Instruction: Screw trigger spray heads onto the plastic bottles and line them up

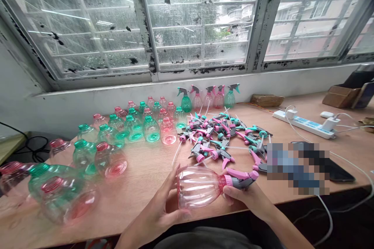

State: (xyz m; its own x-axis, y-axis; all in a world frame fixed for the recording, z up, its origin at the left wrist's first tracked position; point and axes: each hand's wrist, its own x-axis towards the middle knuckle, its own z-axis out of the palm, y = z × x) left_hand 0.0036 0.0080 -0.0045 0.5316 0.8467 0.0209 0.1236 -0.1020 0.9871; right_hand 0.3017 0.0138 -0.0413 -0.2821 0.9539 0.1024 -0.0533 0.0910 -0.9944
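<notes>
A clear pink spray bottle (198,187) lies sideways above the table's front edge, its base to the left. My left hand (168,198) cups the base, thumb below and fingers above. At the other end my right hand (244,194) has its fingers closed at the neck, around the pink collar of the pink and grey spray head (241,177). The head sits on the bottle's neck; how tightly it is screwed on cannot be seen. Just beyond lies a heap of loose pink, teal and grey spray heads (219,130) with white dip tubes.
Open pink and green bottles (151,130) stand in rows at the left. Several bottles with spray heads (209,99) line the wall. To the right are a white power strip (304,124), cables, a dark phone-like object (340,169) and a cardboard box (343,95).
</notes>
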